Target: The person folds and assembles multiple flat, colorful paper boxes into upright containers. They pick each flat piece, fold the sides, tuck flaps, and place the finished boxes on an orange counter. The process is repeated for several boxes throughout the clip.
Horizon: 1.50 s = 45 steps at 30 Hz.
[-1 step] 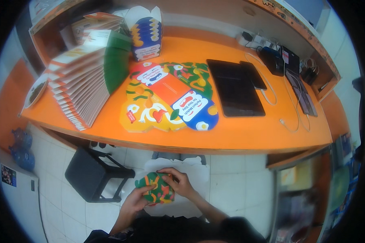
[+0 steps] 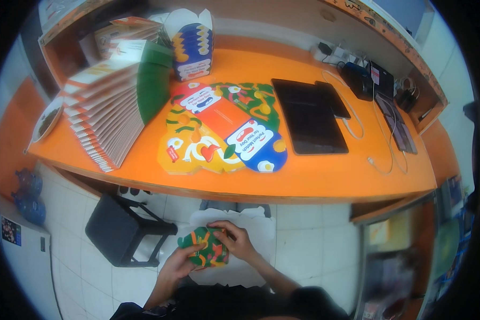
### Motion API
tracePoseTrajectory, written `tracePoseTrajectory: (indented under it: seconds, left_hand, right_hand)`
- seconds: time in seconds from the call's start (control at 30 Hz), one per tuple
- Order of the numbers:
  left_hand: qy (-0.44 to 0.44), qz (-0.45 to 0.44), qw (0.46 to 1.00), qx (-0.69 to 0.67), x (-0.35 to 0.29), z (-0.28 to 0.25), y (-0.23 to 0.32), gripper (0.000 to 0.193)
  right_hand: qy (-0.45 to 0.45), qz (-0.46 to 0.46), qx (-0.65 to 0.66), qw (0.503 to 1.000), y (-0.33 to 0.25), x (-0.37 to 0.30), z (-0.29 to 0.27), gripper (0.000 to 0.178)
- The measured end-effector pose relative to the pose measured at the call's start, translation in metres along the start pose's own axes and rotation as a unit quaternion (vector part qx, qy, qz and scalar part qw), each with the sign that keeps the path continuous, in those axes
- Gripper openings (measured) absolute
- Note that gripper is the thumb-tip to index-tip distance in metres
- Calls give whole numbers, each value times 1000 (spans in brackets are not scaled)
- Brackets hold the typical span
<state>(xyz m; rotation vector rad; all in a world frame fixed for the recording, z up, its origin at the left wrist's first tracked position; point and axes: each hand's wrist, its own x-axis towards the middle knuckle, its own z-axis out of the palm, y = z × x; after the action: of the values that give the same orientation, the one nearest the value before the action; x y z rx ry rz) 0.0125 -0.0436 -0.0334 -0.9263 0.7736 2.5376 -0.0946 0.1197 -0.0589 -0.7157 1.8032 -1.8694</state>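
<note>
Head view: green patterned carton (image 2: 209, 252) at seven o'clock; left hand (image 2: 178, 263) pinches it, right hand (image 2: 238, 242) curled closed over one o'clock edge; folding step, I judge; next crease wants left steady, right pressing

I get a bright, slightly hazy view; the fisheye bows the front edge of the table (image 2: 325, 176) and drops the corners to black, while the shelving (image 2: 392, 266) at lower right looks blurred.

Two hands (image 2: 179, 262) (image 2: 239, 244) (one left, one right) and one held carton (image 2: 212, 252). One desk (image 2: 325, 173), one stool (image 2: 113, 229), two jugs (image 2: 29, 182) (image 2: 30, 209).
</note>
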Motion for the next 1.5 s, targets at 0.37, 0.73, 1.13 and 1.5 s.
tracePoseTrajectory:
  seconds: [0.37, 0.73, 1.13, 1.5]
  left_hand:
    - [6, 90, 992, 93, -5, 34, 3, 36]
    - [-6, 185, 978, 99, 7, 47, -7, 18]
    - [-63, 197, 944, 259, -7, 44, 0, 21]
    - [-14, 257, 865, 430, -18, 49, 7, 19]
  right_hand:
    - [76, -49, -5, 996, -4, -7, -1, 24]
    - [17, 104, 175, 979, 4, -1, -17, 36]
    - [-122, 201, 214, 948, 11, -18, -28, 36]
    - [16, 124, 78, 989, -17, -25, -9, 26]
